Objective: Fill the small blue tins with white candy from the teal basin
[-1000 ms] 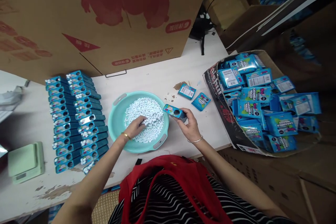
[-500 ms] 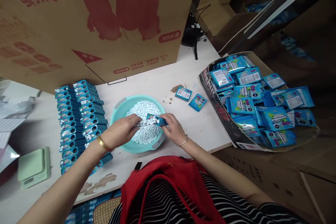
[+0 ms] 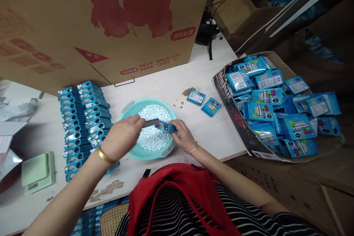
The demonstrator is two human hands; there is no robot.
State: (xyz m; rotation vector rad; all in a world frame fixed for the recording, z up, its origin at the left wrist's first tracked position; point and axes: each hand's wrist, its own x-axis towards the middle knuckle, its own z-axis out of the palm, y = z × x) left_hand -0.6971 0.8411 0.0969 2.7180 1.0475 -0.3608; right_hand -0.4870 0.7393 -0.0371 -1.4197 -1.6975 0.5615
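Observation:
My left hand (image 3: 125, 134), with a gold bangle at its wrist, grips a small grey scoop (image 3: 151, 122) held tilted against a blue candy pack (image 3: 163, 126). My right hand (image 3: 183, 136) is closed around the pack's right end; a dark round hole shows in its upper face. Both are above a turquoise basin (image 3: 125, 113) of small white round candies (image 3: 155, 142). To the left stand two rows of similar blue packs (image 3: 73, 118), several with white candies on their tops.
A cut-down carton (image 3: 235, 118) heaped with blue packs (image 3: 265, 97) stands at the right. Two loose packs (image 3: 211, 107) lie between it and the basin. A large cardboard box (image 3: 96, 25) walls the back. A pale green scale (image 3: 37, 171) sits at the left.
The scoop, half a second ago full of white candies at the pack, is now tilted with few or none showing. My left hand has risen and turned; my right hand stays nearly still.

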